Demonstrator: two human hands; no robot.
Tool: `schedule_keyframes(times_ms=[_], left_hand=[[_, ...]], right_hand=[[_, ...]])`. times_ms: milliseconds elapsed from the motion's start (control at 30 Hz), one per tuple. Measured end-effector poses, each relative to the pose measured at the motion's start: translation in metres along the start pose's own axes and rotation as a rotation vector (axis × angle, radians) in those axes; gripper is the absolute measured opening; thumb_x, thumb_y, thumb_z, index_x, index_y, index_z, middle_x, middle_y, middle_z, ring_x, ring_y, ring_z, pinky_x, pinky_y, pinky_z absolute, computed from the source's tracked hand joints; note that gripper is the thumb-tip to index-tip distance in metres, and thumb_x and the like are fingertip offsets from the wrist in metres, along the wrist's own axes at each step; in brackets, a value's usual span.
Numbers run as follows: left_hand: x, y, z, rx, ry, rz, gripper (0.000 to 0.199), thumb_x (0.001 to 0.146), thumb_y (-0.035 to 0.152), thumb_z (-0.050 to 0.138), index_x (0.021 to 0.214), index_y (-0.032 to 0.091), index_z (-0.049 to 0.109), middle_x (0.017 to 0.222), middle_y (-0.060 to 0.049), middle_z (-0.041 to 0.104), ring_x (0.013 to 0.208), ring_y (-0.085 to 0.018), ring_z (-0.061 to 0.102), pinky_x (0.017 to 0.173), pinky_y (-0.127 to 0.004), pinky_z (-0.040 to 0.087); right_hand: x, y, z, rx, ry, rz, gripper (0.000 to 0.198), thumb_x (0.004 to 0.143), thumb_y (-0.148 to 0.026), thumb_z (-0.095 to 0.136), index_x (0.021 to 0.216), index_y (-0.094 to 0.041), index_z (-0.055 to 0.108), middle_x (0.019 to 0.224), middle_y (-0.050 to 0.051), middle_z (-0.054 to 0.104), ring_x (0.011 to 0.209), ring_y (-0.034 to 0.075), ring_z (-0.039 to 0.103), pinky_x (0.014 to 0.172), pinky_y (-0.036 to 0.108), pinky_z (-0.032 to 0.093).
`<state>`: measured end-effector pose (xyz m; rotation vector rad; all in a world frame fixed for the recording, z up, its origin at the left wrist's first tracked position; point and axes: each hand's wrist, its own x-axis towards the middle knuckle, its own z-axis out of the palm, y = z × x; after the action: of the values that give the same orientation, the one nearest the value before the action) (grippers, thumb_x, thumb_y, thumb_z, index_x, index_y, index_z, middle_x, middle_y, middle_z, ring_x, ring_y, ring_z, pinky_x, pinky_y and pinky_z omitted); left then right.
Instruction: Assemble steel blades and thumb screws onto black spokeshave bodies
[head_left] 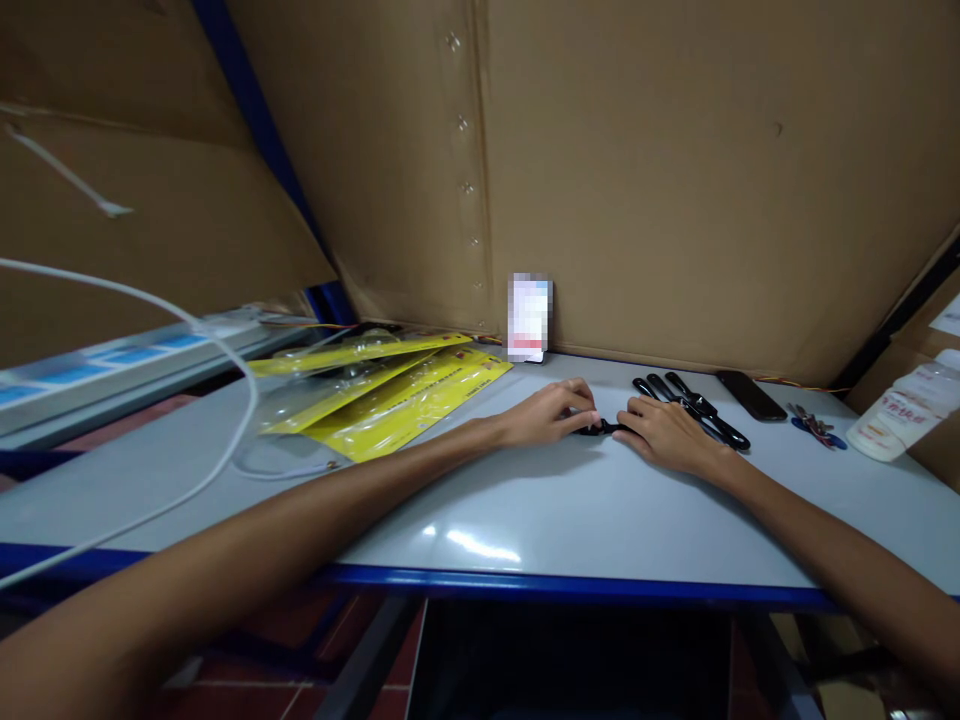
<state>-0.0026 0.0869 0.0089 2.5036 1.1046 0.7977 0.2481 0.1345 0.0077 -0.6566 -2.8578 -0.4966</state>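
Note:
My left hand (553,412) and my right hand (664,432) face each other low over the grey tabletop (480,520). Between them is a small, dark, slim black piece (606,428), partly hidden by the fingers. The left fingers are pinched on its left end, while those of the right hand close over its other end. Its exact kind cannot be made out. Just behind and beside my right hand lie several long black pieces with rounded ends (724,432), side by side, part of them covered by the hand.
Yellow cards in clear plastic packaging (405,400) are heaped at left. A white cable (251,400) loops near a power strip (135,355). A blurred upright screen (529,318) leans against the cardboard wall (637,200). At right are a black phone (752,395), keys (816,428) and a bottle (904,410).

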Motion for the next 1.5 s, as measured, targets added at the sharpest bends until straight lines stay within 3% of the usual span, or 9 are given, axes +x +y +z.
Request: schedule_keyframes(times_ms=[133,233,400,633,800,1133,1367,1500], left_hand=[[0.0,-0.005,0.0,0.098,0.025,-0.036,0.039,0.102,0.042,0.048,0.092,0.017,0.077,0.107,-0.01,0.065,0.091,-0.02,0.063,0.087,-0.035,0.05],[-0.001,0.0,-0.002,0.049,0.02,-0.036,0.041,0.102,0.042,0.048,0.086,0.017,0.076,0.107,-0.01,0.065,0.09,-0.019,0.063,0.084,-0.033,0.05],[0.0,0.004,0.0,-0.038,0.016,-0.033,0.039,0.102,0.042,0.049,0.098,0.019,0.08,0.108,-0.009,0.063,0.09,-0.018,0.064,0.081,-0.033,0.052],[-0.003,-0.002,-0.002,0.238,-0.042,0.002,0.031,0.099,0.04,0.055,0.107,0.02,0.077,0.116,-0.012,0.063,0.101,-0.024,0.064,0.09,-0.04,0.05],[-0.002,0.0,-0.006,0.291,-0.119,0.102,0.022,0.095,0.024,0.059,0.11,0.019,0.074,0.102,-0.009,0.069,0.1,-0.025,0.063,0.09,-0.038,0.049],[-0.002,-0.005,0.002,0.343,-0.058,0.042,0.018,0.096,0.02,0.051,0.105,0.02,0.067,0.101,-0.008,0.067,0.092,-0.023,0.062,0.079,-0.034,0.049],[0.001,-0.011,-0.001,0.18,0.177,-0.176,0.014,0.093,0.024,0.054,0.096,0.019,0.068,0.084,-0.004,0.07,0.072,-0.018,0.061,0.066,-0.029,0.044],[0.002,-0.014,-0.001,0.144,0.141,-0.216,0.016,0.088,0.02,0.057,0.089,0.018,0.073,0.081,-0.004,0.074,0.07,-0.018,0.064,0.066,-0.028,0.047]], right_hand=[[0.0,0.001,0.001,0.002,-0.002,0.003,0.03,0.107,-0.038,0.048,0.102,-0.016,0.067,0.098,0.009,0.065,0.083,0.019,0.057,0.06,0.029,0.027],[0.0,0.001,0.002,0.003,-0.002,0.007,0.03,0.107,-0.039,0.047,0.102,-0.017,0.067,0.097,0.008,0.064,0.083,0.019,0.057,0.059,0.029,0.026],[0.0,0.001,0.002,-0.003,-0.008,0.007,0.03,0.107,-0.039,0.046,0.102,-0.018,0.067,0.097,0.008,0.064,0.082,0.018,0.056,0.059,0.029,0.026],[0.0,0.001,0.001,0.006,0.007,0.005,0.03,0.107,-0.039,0.046,0.101,-0.017,0.067,0.096,0.008,0.064,0.082,0.018,0.056,0.059,0.029,0.025],[0.0,0.001,0.002,0.004,0.014,0.005,0.03,0.107,-0.038,0.046,0.1,-0.017,0.066,0.096,0.008,0.064,0.082,0.018,0.056,0.059,0.03,0.024],[0.0,0.001,0.003,0.021,0.03,0.007,0.03,0.107,-0.036,0.046,0.099,-0.017,0.067,0.096,0.009,0.065,0.08,0.018,0.055,0.059,0.031,0.025],[0.0,-0.001,0.0,0.014,0.003,0.02,0.031,0.108,-0.037,0.043,0.099,-0.018,0.066,0.098,0.009,0.065,0.081,0.019,0.056,0.059,0.031,0.026],[0.0,0.0,0.001,0.024,0.004,0.02,0.03,0.107,-0.037,0.043,0.099,-0.018,0.065,0.096,0.008,0.065,0.081,0.019,0.056,0.058,0.031,0.025]])
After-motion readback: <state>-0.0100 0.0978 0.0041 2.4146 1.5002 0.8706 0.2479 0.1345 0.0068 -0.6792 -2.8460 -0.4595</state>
